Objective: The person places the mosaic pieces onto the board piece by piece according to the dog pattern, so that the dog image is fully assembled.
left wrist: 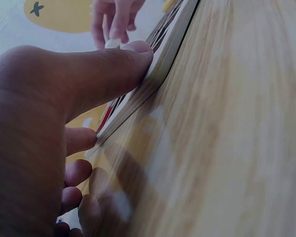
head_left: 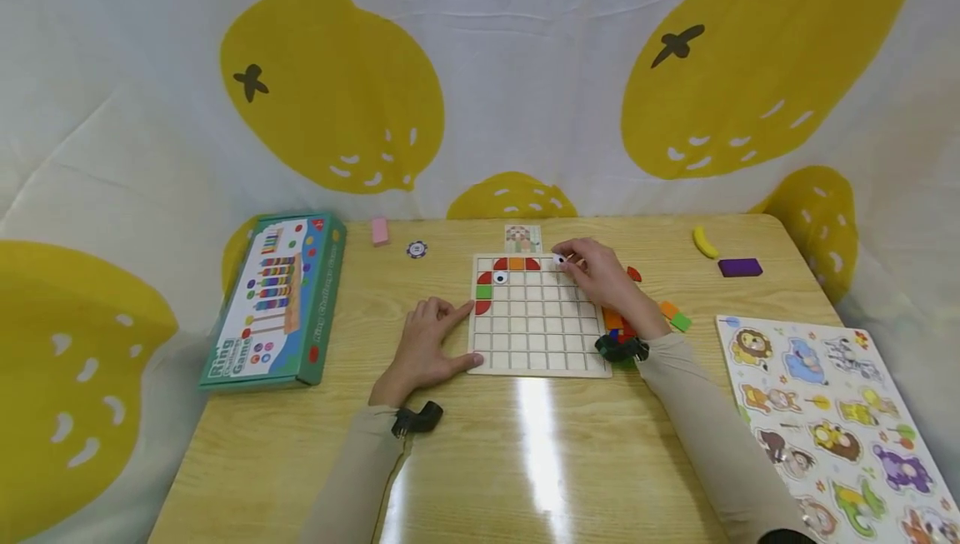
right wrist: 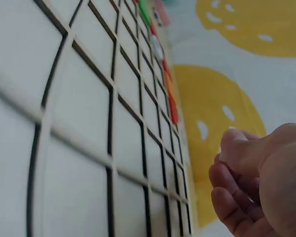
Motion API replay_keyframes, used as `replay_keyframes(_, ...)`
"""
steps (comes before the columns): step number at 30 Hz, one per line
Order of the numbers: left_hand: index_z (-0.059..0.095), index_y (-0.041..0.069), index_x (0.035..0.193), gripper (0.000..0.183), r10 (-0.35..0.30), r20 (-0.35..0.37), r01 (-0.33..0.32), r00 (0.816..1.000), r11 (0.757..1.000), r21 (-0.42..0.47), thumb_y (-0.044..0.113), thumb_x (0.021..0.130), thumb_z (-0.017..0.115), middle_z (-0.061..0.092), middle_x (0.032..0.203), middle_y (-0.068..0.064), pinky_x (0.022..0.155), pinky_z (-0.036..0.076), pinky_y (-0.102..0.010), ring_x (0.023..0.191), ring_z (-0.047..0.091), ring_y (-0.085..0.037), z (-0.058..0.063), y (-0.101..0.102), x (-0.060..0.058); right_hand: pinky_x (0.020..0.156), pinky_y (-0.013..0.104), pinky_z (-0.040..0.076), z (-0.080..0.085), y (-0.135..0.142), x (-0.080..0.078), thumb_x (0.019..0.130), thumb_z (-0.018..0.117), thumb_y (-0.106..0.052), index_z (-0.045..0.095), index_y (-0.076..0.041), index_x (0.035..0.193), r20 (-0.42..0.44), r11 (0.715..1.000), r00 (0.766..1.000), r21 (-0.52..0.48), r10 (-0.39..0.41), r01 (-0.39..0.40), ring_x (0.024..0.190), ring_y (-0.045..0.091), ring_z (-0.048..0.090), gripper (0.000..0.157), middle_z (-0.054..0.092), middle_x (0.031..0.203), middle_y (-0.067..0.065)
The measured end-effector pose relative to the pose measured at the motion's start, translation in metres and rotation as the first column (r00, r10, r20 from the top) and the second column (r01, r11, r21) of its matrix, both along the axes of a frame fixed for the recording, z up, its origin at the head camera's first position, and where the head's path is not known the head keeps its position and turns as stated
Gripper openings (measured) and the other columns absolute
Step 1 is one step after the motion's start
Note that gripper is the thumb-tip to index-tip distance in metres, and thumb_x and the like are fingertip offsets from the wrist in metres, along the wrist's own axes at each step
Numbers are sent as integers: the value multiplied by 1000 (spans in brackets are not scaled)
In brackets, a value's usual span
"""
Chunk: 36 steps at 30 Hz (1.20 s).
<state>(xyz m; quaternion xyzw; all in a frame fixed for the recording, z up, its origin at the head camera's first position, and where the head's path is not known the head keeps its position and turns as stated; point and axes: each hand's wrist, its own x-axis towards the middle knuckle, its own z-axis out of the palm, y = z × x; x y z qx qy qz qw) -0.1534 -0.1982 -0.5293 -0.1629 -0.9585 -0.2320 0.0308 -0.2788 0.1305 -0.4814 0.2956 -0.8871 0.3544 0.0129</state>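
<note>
A wooden grid board [head_left: 540,319] lies on the table. My left hand [head_left: 426,346] steadies its left side, thumb [left wrist: 130,61] at the near corner and index fingertip farther up the edge. Over the far edge, right of the top row's tiles, my right hand [head_left: 600,274] pinches a white tile with a black dot [head_left: 559,260] between thumb and fingers. A matching dotted tile [head_left: 500,277] sits in the second row. Red rounded tiles [head_left: 482,307], an orange square [head_left: 517,264] and a green square [head_left: 483,291] fill cells at the upper left.
Loose coloured tiles [head_left: 613,321] lie right of the board, partly hidden by the right forearm. A picture card [head_left: 522,238] sits behind it. A ring game box [head_left: 273,302] stands left, an animal puzzle [head_left: 840,427] right. Toward the back are a banana [head_left: 704,242] and purple block [head_left: 740,267].
</note>
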Motion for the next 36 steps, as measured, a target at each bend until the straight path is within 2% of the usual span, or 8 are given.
replay_keyframes(7,41,31,151,90,-3,9,3,1000,1000,1,73,75,66,44,115,-2,89,30,-40,103,36,-20,2,1,0,85,43,50,-8,-32,-3,97,64,-13,66,-6,121,75,994,997,100,28,-36,98,25,62,26,61,115,12)
replay_keyframes(10,41,30,151,90,-13,5,13,1000,1000,5,72,75,67,43,115,-2,89,30,-40,102,36,-20,3,2,0,85,43,49,-11,-36,-2,96,65,-14,68,-9,119,93,993,995,112,22,-32,97,24,61,24,59,114,9)
replay_keyframes(14,43,29,151,90,-12,-8,12,1000,1000,9,71,75,68,44,114,-3,87,30,-39,101,36,-20,3,2,-1,83,41,50,-14,-37,-1,96,66,-15,70,-11,119,76,994,997,97,33,-40,95,22,60,24,58,111,7)
replay_keyframes(21,43,30,150,90,-3,-14,3,1000,1000,-5,72,75,67,44,113,-2,86,30,-39,100,36,-20,2,0,-1,80,39,50,-19,-35,-2,94,69,-15,70,-11,120,71,998,997,42,42,-45,92,19,61,27,62,108,5)
replay_keyframes(31,43,30,150,89,7,-5,-7,1000,1000,12,69,75,70,43,113,-2,86,29,-39,100,35,-20,2,1,0,72,34,49,-21,-29,-2,91,72,-16,74,-10,111,65,1000,997,6,29,-30,83,16,59,22,63,99,4)
replay_keyframes(36,42,31,151,90,10,12,-10,1000,1000,5,70,75,69,43,114,-2,87,29,-39,101,35,-21,3,1,0,70,35,49,-13,-3,-5,90,73,-17,75,-9,109,29,997,998,-60,-52,53,81,18,60,21,64,95,5)
